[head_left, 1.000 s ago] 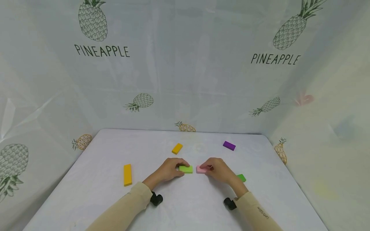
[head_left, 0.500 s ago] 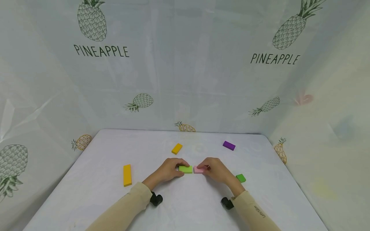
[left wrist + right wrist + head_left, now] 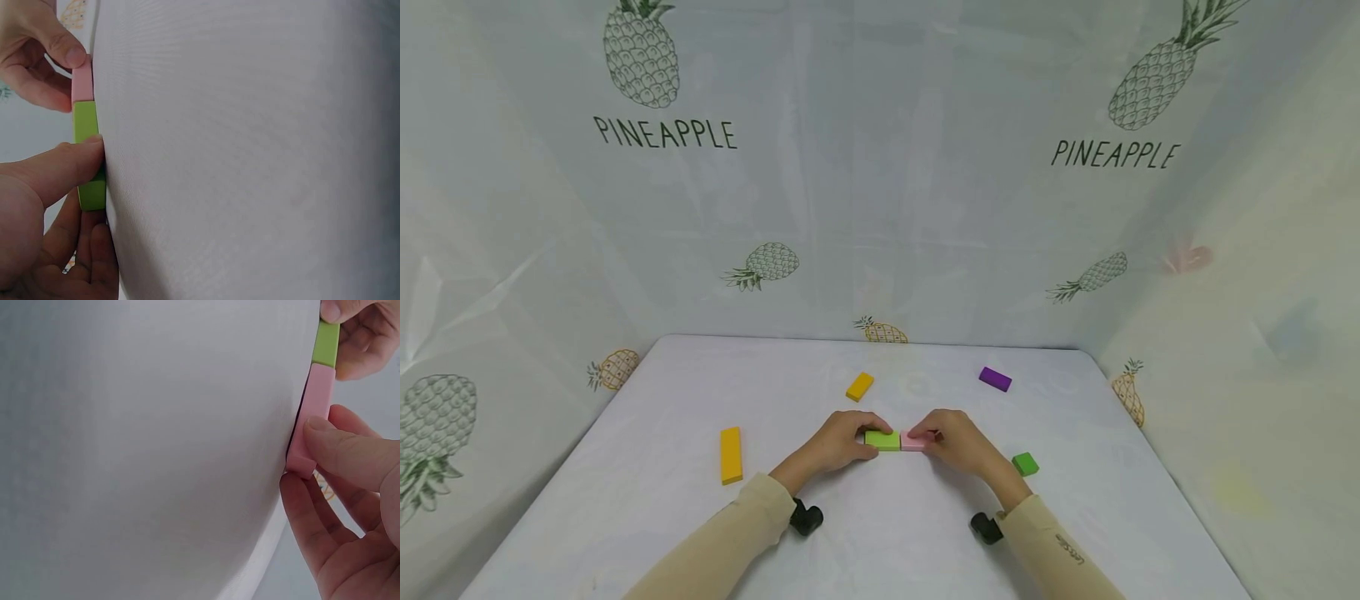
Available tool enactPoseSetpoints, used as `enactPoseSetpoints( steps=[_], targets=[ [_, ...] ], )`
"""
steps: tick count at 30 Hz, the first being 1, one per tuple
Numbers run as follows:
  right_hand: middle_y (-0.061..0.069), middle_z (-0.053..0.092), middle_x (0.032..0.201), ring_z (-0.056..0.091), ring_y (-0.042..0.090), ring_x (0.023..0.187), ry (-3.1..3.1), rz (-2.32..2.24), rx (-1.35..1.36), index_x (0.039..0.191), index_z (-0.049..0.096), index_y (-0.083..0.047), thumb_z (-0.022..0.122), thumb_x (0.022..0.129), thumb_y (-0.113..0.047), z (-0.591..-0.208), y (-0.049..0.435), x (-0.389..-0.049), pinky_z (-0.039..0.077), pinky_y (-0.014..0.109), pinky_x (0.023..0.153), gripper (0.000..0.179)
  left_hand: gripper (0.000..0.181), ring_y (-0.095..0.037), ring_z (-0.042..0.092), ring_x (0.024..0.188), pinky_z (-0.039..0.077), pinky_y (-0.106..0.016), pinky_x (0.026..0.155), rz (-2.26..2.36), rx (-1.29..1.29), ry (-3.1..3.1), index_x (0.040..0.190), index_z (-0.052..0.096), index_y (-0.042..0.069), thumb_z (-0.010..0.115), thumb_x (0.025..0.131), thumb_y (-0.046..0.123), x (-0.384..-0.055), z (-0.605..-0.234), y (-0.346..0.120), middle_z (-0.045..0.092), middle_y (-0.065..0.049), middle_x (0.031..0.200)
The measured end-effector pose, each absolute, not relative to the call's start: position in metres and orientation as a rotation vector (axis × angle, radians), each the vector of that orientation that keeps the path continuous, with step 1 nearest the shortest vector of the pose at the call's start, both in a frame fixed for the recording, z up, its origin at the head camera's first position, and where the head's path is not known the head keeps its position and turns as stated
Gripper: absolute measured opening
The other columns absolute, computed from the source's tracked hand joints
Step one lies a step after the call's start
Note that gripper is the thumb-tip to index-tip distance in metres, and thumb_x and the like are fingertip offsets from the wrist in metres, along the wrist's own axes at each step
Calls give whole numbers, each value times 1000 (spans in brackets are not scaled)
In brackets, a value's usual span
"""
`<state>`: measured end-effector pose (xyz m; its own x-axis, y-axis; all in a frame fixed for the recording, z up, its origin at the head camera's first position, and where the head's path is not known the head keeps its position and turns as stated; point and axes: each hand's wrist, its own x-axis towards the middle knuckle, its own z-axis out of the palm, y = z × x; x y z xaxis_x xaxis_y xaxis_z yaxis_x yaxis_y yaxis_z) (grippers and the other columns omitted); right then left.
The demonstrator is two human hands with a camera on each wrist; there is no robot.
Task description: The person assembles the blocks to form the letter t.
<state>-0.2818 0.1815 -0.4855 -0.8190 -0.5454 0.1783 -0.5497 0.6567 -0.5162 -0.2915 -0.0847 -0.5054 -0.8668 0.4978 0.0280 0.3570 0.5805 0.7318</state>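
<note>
My left hand [image 3: 838, 440] pinches a lime-green block [image 3: 882, 441] lying flat on the white table; the thumb is on its near side, as the left wrist view shows. Thumb and fingers of my right hand [image 3: 958, 442] pinch a pink block [image 3: 912, 442] just to its right. The two blocks stand end to end in one line. In the left wrist view the pink block [image 3: 82, 81] meets the end of the lime-green block [image 3: 86, 122]. The right wrist view shows a thin dark gap under the pink block [image 3: 317, 394].
A long yellow-orange block [image 3: 731, 456] lies to the left, and a shorter one [image 3: 860, 387] farther back. A purple block [image 3: 996, 379] is at the back right. Beside my right forearm sits a small green block [image 3: 1026, 464]. A pineapple-print curtain [image 3: 895, 192] hangs behind the table [image 3: 775, 533].
My right hand has moved left with the pink block, closing the gap to the lime-green block. The left hand has held its place. More of the small green block now shows.
</note>
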Motion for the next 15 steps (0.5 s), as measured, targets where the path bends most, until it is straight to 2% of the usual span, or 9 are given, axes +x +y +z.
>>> enactPoseSetpoints(
  steps=[15],
  targets=[
    [4,77,107,68,21,95,-2853,904,936,113,82,-7,77,92,7,-487,179,-282,60,35,85,26,32,-17,62,113,51,-44,106,1162,708,2630,121,77,24,81,94,9,-290,-505,-85,73,8,121]
  ],
)
